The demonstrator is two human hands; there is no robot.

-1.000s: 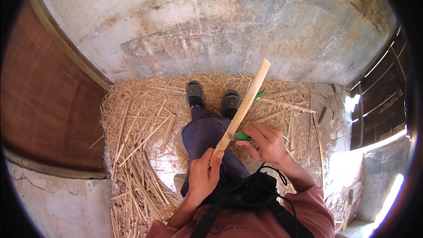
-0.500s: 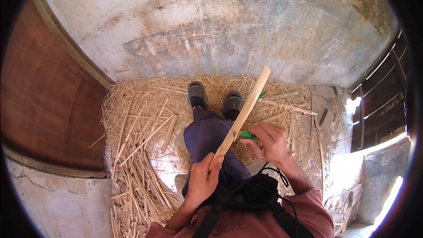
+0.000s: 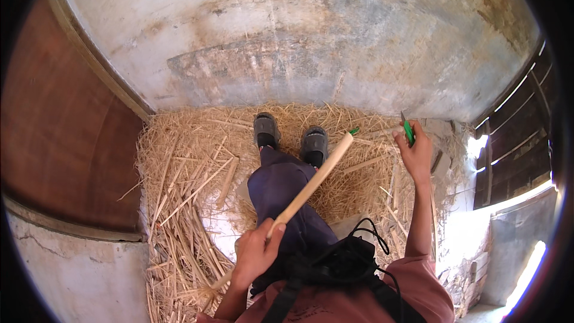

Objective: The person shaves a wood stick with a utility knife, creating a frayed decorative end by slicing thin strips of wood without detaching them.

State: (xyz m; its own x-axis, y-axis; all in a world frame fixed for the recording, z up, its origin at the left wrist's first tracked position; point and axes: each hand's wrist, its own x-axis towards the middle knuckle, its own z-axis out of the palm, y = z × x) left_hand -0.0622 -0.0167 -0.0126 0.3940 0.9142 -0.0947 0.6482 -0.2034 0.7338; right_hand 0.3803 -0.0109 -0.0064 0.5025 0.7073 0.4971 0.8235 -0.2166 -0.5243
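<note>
Head view. The left hand's (image 3: 256, 252) fingers close round a pale wooden strip (image 3: 314, 183) slanting above the legs (image 3: 272, 182); the right hand's (image 3: 417, 154) curl about a green-handled knife (image 3: 409, 132), far right. Shavings (image 3: 173, 134) litter the floor (image 3: 220, 233) below a stained far wall (image 3: 287, 42).

stained gry wall (image 3: 287, 36) | brn panel (image 3: 66, 125), L | dk slats (image 3: 517, 143), R

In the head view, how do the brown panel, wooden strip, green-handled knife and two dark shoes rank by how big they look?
Largest to smallest:
1. brown panel
2. wooden strip
3. left shoe and right shoe, too alike to rank
4. green-handled knife, partly hidden by the right hand
</note>
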